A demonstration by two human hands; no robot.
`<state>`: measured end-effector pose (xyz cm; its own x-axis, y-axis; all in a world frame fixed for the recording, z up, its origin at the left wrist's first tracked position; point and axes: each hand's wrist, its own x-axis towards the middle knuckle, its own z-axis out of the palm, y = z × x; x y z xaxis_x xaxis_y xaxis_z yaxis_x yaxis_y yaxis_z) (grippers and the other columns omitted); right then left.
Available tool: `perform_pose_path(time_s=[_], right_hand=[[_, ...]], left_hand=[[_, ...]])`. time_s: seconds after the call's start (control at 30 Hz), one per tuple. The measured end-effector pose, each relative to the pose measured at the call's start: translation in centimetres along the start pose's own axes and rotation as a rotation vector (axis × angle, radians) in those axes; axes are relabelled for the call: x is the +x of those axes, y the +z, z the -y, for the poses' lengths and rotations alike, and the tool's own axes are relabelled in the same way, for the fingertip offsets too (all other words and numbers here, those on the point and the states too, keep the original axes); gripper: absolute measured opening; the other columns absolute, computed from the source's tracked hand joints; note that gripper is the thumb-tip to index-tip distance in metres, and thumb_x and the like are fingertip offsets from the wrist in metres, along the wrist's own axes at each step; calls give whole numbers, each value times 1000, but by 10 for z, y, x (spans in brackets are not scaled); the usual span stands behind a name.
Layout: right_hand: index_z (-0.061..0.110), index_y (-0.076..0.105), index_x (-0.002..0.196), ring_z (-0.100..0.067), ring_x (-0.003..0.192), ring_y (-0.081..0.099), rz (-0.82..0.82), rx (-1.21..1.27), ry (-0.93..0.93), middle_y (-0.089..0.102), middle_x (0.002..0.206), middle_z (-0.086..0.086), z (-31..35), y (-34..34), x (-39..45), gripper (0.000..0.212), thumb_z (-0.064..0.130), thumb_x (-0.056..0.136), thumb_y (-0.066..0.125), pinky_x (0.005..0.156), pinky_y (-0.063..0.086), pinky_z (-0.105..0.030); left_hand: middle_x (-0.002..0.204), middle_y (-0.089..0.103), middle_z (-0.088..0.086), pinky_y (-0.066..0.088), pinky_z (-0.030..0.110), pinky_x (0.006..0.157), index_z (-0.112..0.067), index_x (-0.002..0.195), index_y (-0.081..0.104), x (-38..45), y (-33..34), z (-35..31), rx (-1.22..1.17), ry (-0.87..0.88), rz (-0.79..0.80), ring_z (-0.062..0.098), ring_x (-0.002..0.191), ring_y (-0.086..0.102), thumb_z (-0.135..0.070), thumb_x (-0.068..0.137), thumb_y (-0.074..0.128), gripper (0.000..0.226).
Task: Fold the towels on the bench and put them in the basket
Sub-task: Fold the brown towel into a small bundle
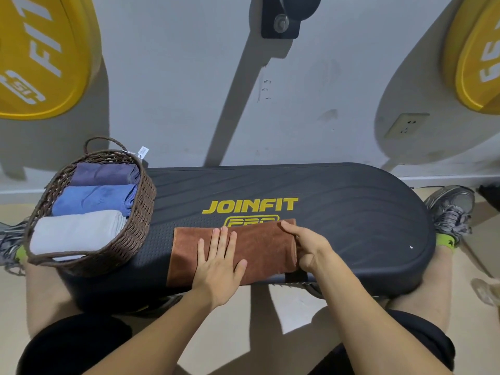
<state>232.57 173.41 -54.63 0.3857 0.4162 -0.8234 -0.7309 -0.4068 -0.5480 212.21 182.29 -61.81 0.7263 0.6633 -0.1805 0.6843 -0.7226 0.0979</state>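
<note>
Seen from above, a dark bench (351, 212) lies across in front of you, and a brown towel (259, 250) rests on its near edge, already folded into a thick band running left to right. Your left hand (219, 263) lies flat on the middle of the towel, fingers straight and slightly spread, pressing it down. Your right hand (308, 250) sits at the towel's right end, fingers curled over that folded edge. The cloth looks soft, light and limp, so it will likely sag or unfold if you lift it by one corner; better to take it along both short ends or scoop under the whole fold. At the bench's left end stands a wicker basket (140, 212) holding three folded towels: purple (105, 173), blue (94, 198) and grey (78, 234).
</note>
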Motion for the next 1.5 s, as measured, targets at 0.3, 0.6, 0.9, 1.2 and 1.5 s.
perform_pose_path(time_s=[0.3,0.6,0.9,1.2,1.5], right_hand=[[-1,58,110,-33,86,69,-191,-278,-24,70,100,-18,-7,-11,10,61,23,65,92,64,58,-40],[18,54,92,-25,84,57,-456,-767,-661,66,92,-5,-29,4,3,19,35,100,50,71,39,-31],[19,55,91,-28,83,58,-498,-937,-702,67,91,-6,-6,-63,19,21,38,99,50,69,42,-35],[25,68,91,-16,77,61,-491,-955,-788,60,73,14,18,-33,-15,10,34,90,66,61,39,-25],[21,69,103,-8,79,66,-49,-846,-730,72,88,8,-36,77,-50,14,19,89,66,73,51,-26]], left_hand=[[157,29,12,28,57,113,-13,150,36,-2,-5,-2,8,-1,-44,29,146,27,-53,95,27,69],[163,3,4,4,51,120,-19,156,14,-1,-2,0,-20,22,-31,23,151,-1,-54,97,15,69],[162,14,4,15,54,119,-20,155,20,-10,-2,-23,-17,-5,-123,25,151,11,-44,98,16,62],[162,12,-9,-3,43,122,-26,152,29,1,-30,-21,-462,-17,4,14,151,-5,-42,96,44,60],[111,71,10,55,38,74,-21,115,72,-12,-77,-11,-2167,-377,423,23,94,70,-48,92,56,38]])
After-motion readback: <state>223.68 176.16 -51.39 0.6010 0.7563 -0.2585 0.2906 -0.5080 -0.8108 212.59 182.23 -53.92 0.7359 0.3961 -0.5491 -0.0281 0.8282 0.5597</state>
